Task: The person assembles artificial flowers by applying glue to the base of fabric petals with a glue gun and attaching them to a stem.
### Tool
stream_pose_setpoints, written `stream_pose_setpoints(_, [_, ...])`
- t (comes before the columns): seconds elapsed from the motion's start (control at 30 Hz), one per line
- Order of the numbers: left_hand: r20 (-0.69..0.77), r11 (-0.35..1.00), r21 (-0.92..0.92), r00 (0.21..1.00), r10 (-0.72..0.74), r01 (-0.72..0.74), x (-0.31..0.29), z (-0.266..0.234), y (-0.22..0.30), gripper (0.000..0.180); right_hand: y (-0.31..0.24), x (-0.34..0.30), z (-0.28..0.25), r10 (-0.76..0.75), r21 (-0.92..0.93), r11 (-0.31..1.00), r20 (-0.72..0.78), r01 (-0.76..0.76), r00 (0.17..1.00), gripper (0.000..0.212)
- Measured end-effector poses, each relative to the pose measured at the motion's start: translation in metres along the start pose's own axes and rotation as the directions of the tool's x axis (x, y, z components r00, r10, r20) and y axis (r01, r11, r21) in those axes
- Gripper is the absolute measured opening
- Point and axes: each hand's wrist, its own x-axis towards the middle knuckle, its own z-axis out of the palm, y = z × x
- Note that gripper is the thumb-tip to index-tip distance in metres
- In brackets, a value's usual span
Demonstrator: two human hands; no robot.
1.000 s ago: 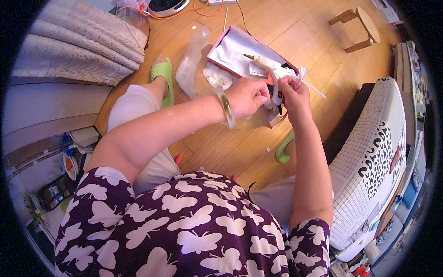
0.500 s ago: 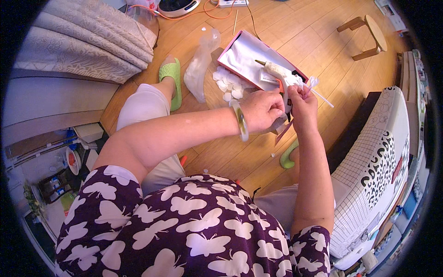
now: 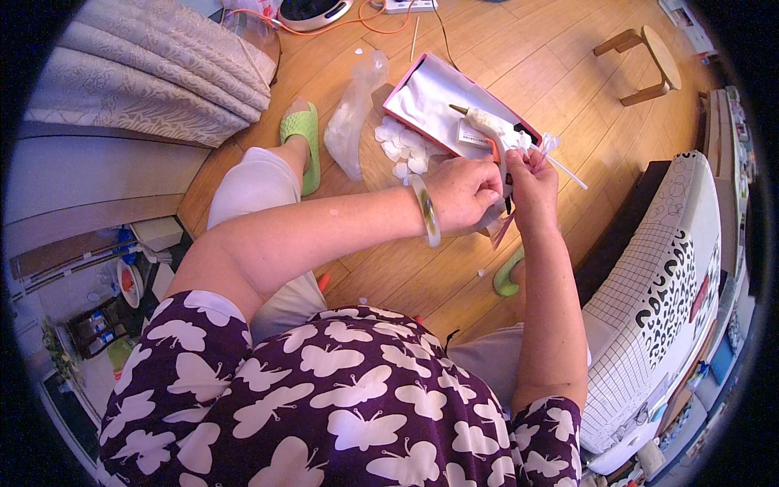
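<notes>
My left hand (image 3: pixel 466 193), with a pale bangle on its wrist, is curled closed beside my right hand; what its fingers hold, if anything, is hidden. My right hand (image 3: pixel 533 188) pinches a thin white stick (image 3: pixel 574 177) with white petals (image 3: pixel 549 144) at its upper part. Just beyond both hands is a cream glue gun (image 3: pixel 489 123) with a dark nozzle and an orange trigger. Its lower part is partly covered by my hands, so whether the left one touches it I cannot tell. Behind it lies a pink-edged box (image 3: pixel 430 85) with a white lining.
Loose white petal pieces (image 3: pixel 403 148) lie left of the box, next to a clear plastic bag (image 3: pixel 353 122). A wooden stool (image 3: pixel 656 61) stands at the far right. A patterned covered seat (image 3: pixel 657 300) is on my right, a curtain (image 3: pixel 162 65) at the left. Cords run along the far floor.
Both hands stay almost where they were. The pinkish piece below them has shifted slightly, and the petals and stick have turned a little.
</notes>
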Motion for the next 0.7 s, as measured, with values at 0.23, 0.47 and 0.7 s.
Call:
stream_pose_setpoints(0.23, [0.006,1.000,0.010,1.000,-0.014,0.014,0.000,0.001,0.003,0.006,0.005,0.004,-0.003,-0.017,-0.004,1.000,0.004,0.017,1.000,0.009])
stream_pose_setpoints(0.47, [-0.003,0.999,0.034,1.000,-0.002,0.002,0.001,0.001,0.003,0.007,0.002,0.002,0.000,-0.011,0.016,1.000,-0.022,0.011,1.000,0.010])
stream_pose_setpoints(0.7, [0.038,0.997,0.005,0.996,-0.080,0.080,0.000,-0.004,0.010,0.007,-0.001,0.001,0.003,-0.011,0.028,1.000,-0.013,0.012,1.000,0.010])
